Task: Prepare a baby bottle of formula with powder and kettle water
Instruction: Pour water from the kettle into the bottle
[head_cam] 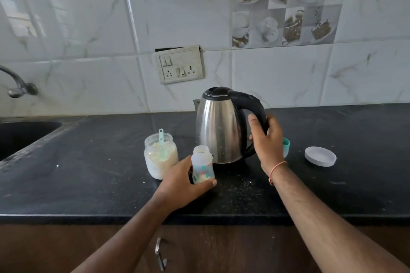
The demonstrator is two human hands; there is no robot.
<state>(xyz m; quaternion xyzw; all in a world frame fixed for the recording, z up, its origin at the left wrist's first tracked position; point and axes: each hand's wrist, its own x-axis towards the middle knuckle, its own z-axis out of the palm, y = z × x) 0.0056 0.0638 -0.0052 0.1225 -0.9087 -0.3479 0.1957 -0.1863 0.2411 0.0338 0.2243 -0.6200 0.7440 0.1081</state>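
Note:
A small open baby bottle (pixel 202 165) with pale powder in its base stands upright on the black counter (pixel 88 175), and my left hand (pixel 180 180) is wrapped around it. Behind it stands a steel kettle (pixel 218 128) with a black lid and handle. My right hand (pixel 265 137) is closed around that handle. Left of the bottle is an open clear jar of formula powder (pixel 160 157) with a teal scoop (pixel 161 137) standing in it. A teal bottle cap (pixel 286 146) peeks out behind my right wrist.
A white jar lid (pixel 320 156) lies on the counter to the right. Spilled powder specks (pixel 241 186) dot the counter in front of the kettle. A dark sink (pixel 20 137) and tap (pixel 16 85) are at the far left. A socket panel (pixel 180 65) is on the tiled wall.

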